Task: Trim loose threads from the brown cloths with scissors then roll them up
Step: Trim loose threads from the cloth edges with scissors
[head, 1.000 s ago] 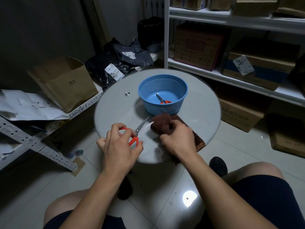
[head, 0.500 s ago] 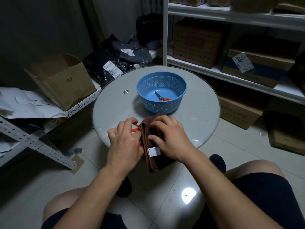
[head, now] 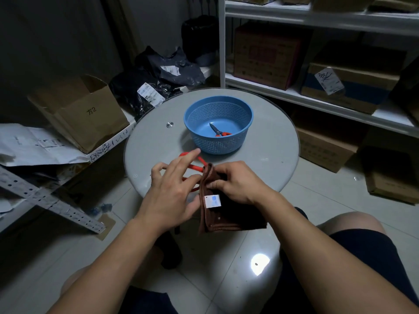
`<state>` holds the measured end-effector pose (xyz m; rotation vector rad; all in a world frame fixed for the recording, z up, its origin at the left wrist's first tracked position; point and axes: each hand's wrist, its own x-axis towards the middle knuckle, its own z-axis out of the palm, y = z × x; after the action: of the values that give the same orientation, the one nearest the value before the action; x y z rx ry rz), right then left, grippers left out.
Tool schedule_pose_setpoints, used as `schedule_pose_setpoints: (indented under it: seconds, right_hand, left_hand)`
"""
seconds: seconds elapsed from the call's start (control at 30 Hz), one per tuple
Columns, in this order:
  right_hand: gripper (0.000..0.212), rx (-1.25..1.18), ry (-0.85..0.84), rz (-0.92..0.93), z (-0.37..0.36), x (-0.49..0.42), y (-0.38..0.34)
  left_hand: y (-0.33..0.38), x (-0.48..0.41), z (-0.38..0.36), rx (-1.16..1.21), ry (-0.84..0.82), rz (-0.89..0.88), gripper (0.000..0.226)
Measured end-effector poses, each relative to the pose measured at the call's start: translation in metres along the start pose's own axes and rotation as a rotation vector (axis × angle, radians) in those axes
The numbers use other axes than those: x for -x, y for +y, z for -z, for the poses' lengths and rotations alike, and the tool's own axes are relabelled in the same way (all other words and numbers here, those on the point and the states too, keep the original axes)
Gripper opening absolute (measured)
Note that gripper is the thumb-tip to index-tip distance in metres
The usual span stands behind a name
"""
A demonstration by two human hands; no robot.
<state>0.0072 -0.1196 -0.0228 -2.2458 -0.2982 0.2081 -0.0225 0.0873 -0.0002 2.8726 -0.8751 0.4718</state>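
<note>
A folded brown cloth (head: 229, 217) with a white tag (head: 212, 201) hangs over the near edge of the round grey table (head: 267, 152). My right hand (head: 238, 183) pinches its upper edge. My left hand (head: 174, 189) holds orange-handled scissors (head: 196, 166) looped on its fingers, with the index finger stretched out; the blades are hidden behind the hand and the cloth. A second pair of orange scissors (head: 219, 131) lies inside the blue basket (head: 246, 118) at the table's middle.
An open cardboard box (head: 81, 112) and black plastic bags (head: 158, 78) sit on a low shelf to the left. White shelving (head: 317, 98) with boxes stands to the right. A perforated metal bar (head: 49, 205) lies low on the left. My knees are below the table.
The cloth was drawn from the tabletop toward me and turned so that it hangs folded over the near edge with its tag showing. My left hand, with the scissors, came up beside the cloth.
</note>
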Motion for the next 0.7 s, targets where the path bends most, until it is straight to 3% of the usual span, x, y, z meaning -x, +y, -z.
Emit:
schedule_pose_setpoints:
  seconds: [0.1,0.2,0.27,0.37,0.43,0.53,0.7]
  right_hand:
    - [0.030,-0.092,0.079,-0.088,0.008,0.001,0.007]
    - [0.050,-0.148,0.108,-0.072,0.006,0.002,0.001]
    - [0.041,-0.164,0.095,-0.039,0.002,0.003,-0.006]
    - [0.021,-0.207,0.089,0.012,0.005,0.006,-0.014]
    - [0.014,-0.277,0.065,0.035,0.010,0.010,-0.018]
    - [0.015,-0.313,0.045,0.050,0.015,0.013,-0.020]
    - [0.019,-0.307,0.023,0.025,0.025,0.012,-0.017]
  left_hand:
    - [0.000,0.000,-0.003,0.112,0.173,0.138,0.035]
    - [0.010,-0.016,-0.005,0.496,0.323,0.506,0.049]
    - [0.016,-0.033,-0.002,0.695,0.336,0.625,0.050]
    - [0.015,-0.050,0.008,0.719,0.378,0.591,0.032]
    - [0.011,-0.054,0.016,0.626,0.415,0.510,0.036]
    - [0.004,-0.058,0.020,0.581,0.439,0.463,0.043]
    - [0.000,-0.056,0.017,0.792,0.457,0.596,0.046]
